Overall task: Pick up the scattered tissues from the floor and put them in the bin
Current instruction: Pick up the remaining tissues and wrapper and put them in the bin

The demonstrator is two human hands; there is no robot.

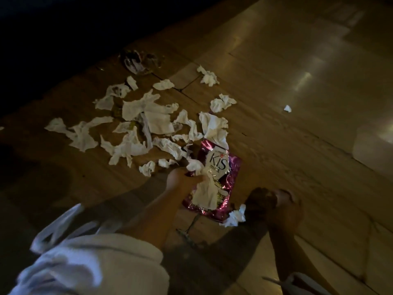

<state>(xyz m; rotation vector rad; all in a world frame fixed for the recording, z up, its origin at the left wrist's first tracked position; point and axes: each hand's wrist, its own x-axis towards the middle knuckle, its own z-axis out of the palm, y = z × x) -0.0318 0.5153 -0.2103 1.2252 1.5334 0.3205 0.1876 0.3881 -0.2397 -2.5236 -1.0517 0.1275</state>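
Reaching left hand [184, 177] onto the pink packet [230, 167], fingers [199, 178] gripping a tissue [205, 192]; holding right hand [284, 204] curled just beside the packet.

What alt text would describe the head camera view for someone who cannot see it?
A person's left hand grips a tissue over a pink foil wrapper on a dim wooden floor. Torn white tissues lie scattered beyond it; the right hand is low beside another crumpled tissue.

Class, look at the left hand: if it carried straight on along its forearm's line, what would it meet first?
Probably the pink packet, lying just beyond the left hand and the tissue it grips; depth is unclear.
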